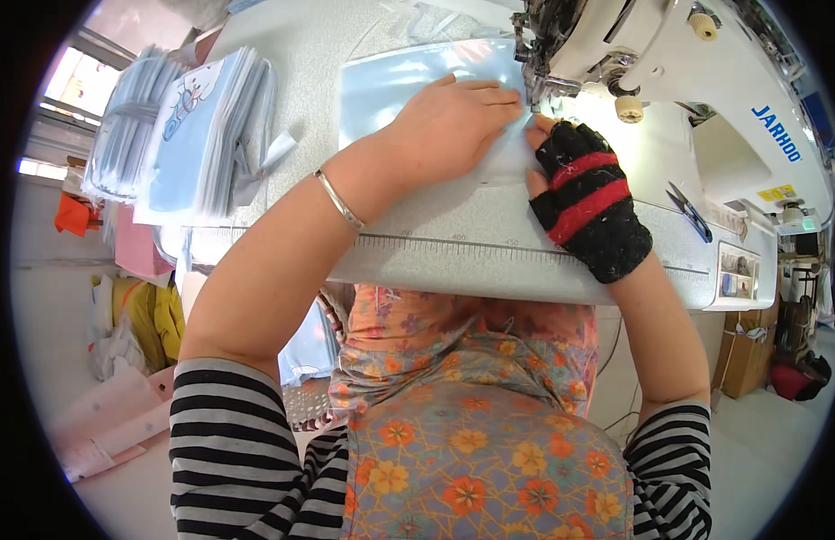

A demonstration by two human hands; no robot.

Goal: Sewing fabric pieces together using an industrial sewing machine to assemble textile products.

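A light-blue glossy sheet [381, 85] with a pale print lies flat on the sewing machine table, its right edge by the needle area. My left hand [458, 121] rests palm down on it, fingers stretched toward the needle area; a bangle circles the wrist. My right hand [588, 189], in a black fingerless glove with red stripes, is at the sheet's right edge just below the presser foot. Its fingers are bent in around that edge, with the fingertips partly hidden. The white sewing machine [651, 54] stands over the far right, its lamp lighting the spot.
Stacks of light-blue printed pieces [197, 135] stand at the table's left, one bundle tied. Thread snips [690, 213] lie right of my gloved hand. A ruler scale [453, 241] runs along the near table edge. A cardboard box [746, 351] stands on the floor at right.
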